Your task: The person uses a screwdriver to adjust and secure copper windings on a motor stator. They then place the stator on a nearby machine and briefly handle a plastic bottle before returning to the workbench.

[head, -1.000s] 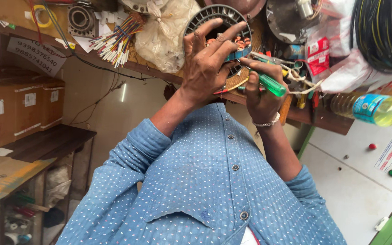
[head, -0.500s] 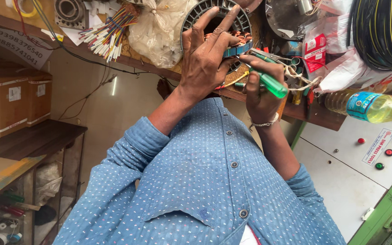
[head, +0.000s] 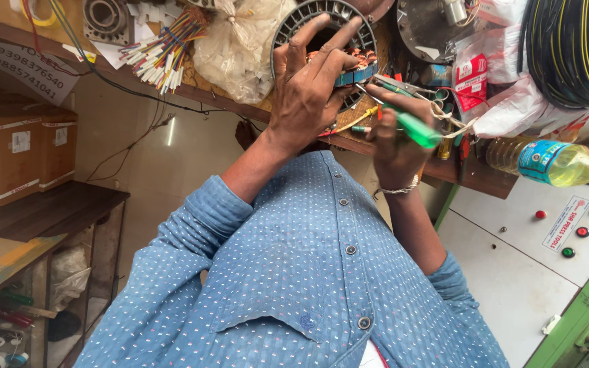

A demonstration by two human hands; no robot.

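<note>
White paper sign (head: 27, 68) upper left; labelled brown boxes (head: 18, 160) below.

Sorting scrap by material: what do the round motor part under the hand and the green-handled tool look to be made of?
Stator: dull grey metal ring, seemingly steel, with reddish, probably copper, windings. Green-handled tool in the right hand: glossy, translucent-looking plastic handle; its tip is hidden.

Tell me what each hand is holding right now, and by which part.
The left hand grips the round motor stator across its face and rim. The right hand holds a green-handled tool by its handle.
</note>
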